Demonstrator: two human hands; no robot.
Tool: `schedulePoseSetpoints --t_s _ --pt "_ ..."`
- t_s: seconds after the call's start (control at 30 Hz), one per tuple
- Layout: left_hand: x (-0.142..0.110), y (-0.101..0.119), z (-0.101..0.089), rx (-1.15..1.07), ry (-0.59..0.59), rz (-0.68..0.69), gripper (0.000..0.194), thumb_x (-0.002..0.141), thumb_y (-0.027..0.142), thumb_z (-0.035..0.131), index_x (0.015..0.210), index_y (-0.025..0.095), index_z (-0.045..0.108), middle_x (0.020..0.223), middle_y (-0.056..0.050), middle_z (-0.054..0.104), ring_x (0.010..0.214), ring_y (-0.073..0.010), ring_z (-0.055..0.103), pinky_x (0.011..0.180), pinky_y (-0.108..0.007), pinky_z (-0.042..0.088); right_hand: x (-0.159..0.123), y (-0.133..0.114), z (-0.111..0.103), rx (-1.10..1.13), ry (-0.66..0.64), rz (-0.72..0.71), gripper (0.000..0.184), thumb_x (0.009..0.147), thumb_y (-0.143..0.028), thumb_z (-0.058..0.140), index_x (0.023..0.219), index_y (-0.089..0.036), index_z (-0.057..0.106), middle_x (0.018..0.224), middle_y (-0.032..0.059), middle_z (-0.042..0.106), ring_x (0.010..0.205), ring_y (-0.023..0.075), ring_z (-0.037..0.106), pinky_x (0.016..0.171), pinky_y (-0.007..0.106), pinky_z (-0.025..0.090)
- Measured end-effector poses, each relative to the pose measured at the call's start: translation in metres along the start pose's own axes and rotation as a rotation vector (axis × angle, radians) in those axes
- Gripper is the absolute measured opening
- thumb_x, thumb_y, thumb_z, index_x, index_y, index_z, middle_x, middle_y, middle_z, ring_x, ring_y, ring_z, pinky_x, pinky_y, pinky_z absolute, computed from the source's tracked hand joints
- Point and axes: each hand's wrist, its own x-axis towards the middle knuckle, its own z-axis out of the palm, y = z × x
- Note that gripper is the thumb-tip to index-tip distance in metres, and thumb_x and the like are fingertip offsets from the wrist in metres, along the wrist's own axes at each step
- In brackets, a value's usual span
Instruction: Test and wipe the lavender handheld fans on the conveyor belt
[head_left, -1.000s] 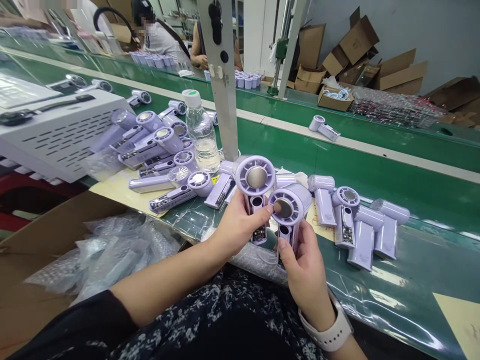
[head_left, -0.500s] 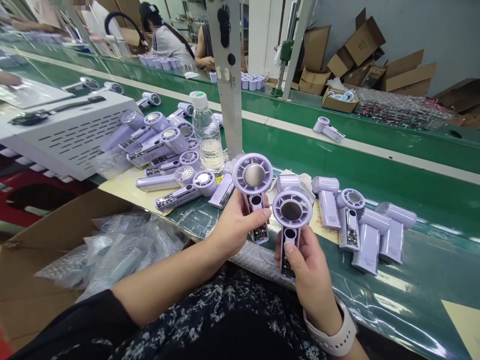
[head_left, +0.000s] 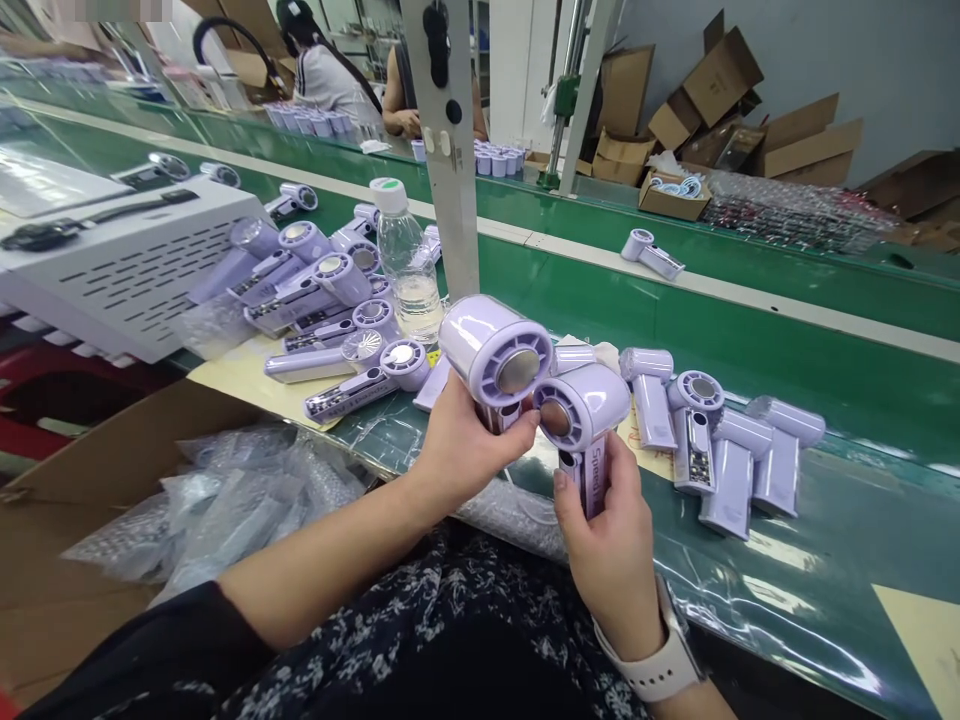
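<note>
Two purple handheld fans are held up close together over the bench's near edge. My left hand (head_left: 469,440) is wrapped round the handle of the left handheld fan (head_left: 487,345), its round head tipped toward the right. In my right hand (head_left: 611,530) is the right handheld fan (head_left: 592,400), its head turned to the left and printed lettering showing on its handle. The two heads nearly meet; whether they touch I cannot tell. Right of them lie several more fans (head_left: 727,480), some with circuit boards exposed. Another pile of fans (head_left: 330,290) lies at the left.
A water bottle (head_left: 409,270) stands beside a metal post (head_left: 454,190). At left is a white vented box (head_left: 165,260); below it, a carton (head_left: 90,460) holds bubble-wrap bags (head_left: 247,500). One fan (head_left: 652,255) lies across the green line. Co-workers sit opposite.
Both fans have been turned in my hands so their heads face each other more, showing their barrel sides. My right hand has rotated, and the heads have come closer together.
</note>
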Motion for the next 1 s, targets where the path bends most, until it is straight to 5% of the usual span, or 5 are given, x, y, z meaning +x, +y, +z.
schedulePoseSetpoints --t_s 0.13,0.43,1.0 --pt "0.006 -0.005 0.000 0.181 0.031 0.068 0.045 0.062 0.023 0.083 0.098 0.017 0.057 0.102 -0.009 0.068 0.097 -0.0268 0.064 0.088 -0.039 0.048 0.000 0.001 0.003 -0.074 0.071 -0.147 0.058 0.095 -0.048 0.055 0.141 -0.014 0.049 0.129 0.0223 0.066 0.114 0.0373 0.068 0.087 0.051 0.059" --pt "0.011 -0.012 0.003 -0.145 -0.004 -0.084 0.049 0.060 0.017 0.082 0.098 0.020 0.053 0.083 0.002 0.063 0.075 -0.0165 0.059 0.071 -0.030 0.049 0.003 0.003 0.008 -0.131 0.083 -0.302 0.050 0.100 -0.039 0.052 0.144 -0.017 0.044 0.123 0.0194 0.067 0.107 0.0335 0.069 0.082 0.047 0.061" --pt "0.006 -0.009 0.003 -0.066 -0.005 -0.112 0.040 0.063 0.017 0.078 0.096 0.019 0.056 0.092 -0.005 0.071 0.086 -0.0219 0.067 0.081 -0.037 0.052 0.005 0.003 0.001 0.012 -0.058 0.048 0.074 0.090 -0.065 0.053 0.141 -0.011 0.051 0.136 0.0263 0.063 0.121 0.0425 0.064 0.091 0.056 0.055"
